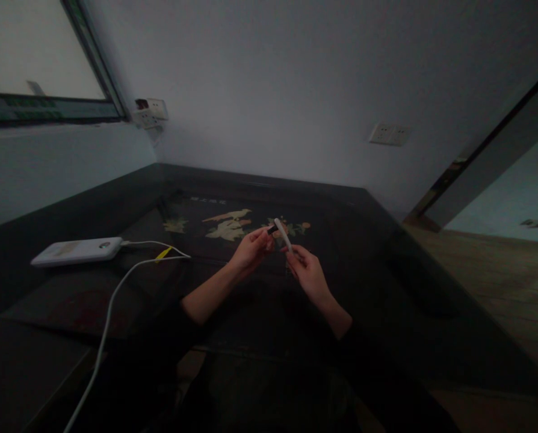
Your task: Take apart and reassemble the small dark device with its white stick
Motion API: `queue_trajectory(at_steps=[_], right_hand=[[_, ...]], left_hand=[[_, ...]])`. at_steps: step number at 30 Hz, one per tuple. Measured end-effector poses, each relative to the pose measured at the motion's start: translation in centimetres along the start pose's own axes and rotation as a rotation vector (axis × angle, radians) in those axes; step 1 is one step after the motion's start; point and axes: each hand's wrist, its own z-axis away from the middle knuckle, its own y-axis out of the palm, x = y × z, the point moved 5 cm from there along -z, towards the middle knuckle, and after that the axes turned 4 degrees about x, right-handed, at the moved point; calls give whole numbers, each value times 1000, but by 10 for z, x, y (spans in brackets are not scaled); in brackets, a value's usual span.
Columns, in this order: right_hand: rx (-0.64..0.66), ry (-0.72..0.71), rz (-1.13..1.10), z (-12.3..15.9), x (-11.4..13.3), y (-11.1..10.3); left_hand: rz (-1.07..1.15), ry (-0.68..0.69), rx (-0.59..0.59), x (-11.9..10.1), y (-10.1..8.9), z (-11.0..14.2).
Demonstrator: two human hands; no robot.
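Both my hands are raised over a dark table [368, 252] with a bird and flower inlay. My right hand [307, 273] pinches a slim white stick-shaped object [283, 233], which points up and away. My left hand [252, 248] is closed on a small dark piece [272, 229] right at the white object's upper end. The two pieces touch or nearly touch; the dim light hides which.
A white power bank [77, 251] lies at the table's left, with a white cable [109, 310] and a yellow tag [163, 254] running off the near edge. Wall sockets [389, 134] sit on the back wall. A window [38, 60] is upper left, a doorway at right.
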Motion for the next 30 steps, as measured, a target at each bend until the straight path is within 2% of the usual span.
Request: queue_trajectory(at_steps=[6, 18, 30], right_hand=[[0, -10, 55, 1, -4, 0], [217, 48, -150, 4, 1, 14], [12, 25, -20, -1, -5, 0]], left_hand=[[5, 9, 4, 1, -1, -1], [40, 9, -32, 0, 0, -2], [4, -2, -33, 3, -4, -1]])
